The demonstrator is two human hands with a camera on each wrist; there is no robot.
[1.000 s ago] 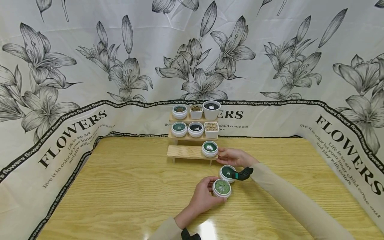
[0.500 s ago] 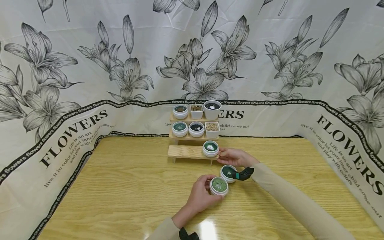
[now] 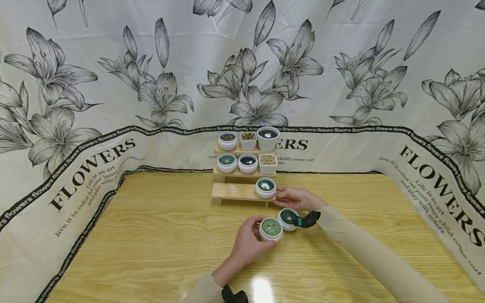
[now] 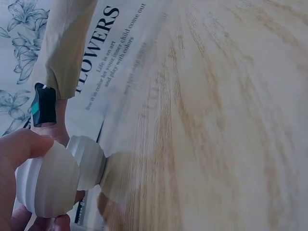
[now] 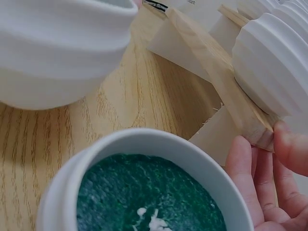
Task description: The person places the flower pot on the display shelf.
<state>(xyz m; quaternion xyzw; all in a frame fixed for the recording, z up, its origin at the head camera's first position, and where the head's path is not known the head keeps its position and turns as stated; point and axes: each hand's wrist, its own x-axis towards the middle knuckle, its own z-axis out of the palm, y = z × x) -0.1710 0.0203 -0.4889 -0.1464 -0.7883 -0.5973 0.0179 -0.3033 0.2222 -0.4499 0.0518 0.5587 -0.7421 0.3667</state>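
Observation:
My left hand (image 3: 246, 243) grips a round white pot (image 3: 271, 227) with light green filling, thumb on the near side and fingers round the far side. In the left wrist view this ribbed pot (image 4: 50, 180) is held off the table. My right hand (image 3: 297, 198) pinches the right end of the lowest wooden shelf (image 3: 233, 190), its thumb and fingers at the corner in the right wrist view. On that shelf end sits a white pot (image 3: 265, 191) with green and white filling. A dark green-filled pot (image 3: 287, 216) stands on the table below my right wrist.
Two higher wooden tiers hold several small white pots, among them a square pot of pebbles (image 3: 267, 163) and a taller pot (image 3: 267, 141) at the top right. A flower-printed cloth (image 3: 170, 151) hangs behind the wooden table (image 3: 151, 235).
My left hand has moved the light green pot left and slightly away from me, toward the lowest shelf. The right hand stays at the shelf end.

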